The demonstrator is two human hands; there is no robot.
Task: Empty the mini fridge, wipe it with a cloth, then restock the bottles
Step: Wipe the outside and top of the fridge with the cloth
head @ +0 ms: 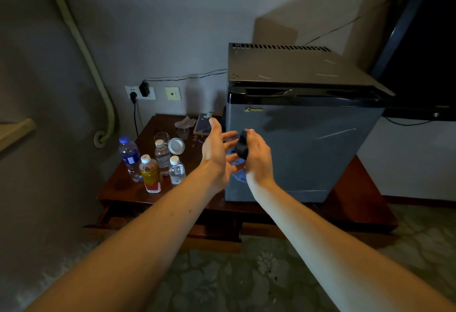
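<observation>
Standing beside closed fridge (303, 153) — four capped bottles (161, 157).

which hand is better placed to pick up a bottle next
Likely left: the left hand is open and on the side of the bottles; the right hand grips a dark object.

Dim room (172, 15), patterned carpet (246, 274)

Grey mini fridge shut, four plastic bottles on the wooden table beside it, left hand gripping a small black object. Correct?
Wrong hand: the head view shows the right hand gripping the small black object; the left hand is open. Grey mini fridge shut, four plastic bottles on the wooden table beside it.
</observation>
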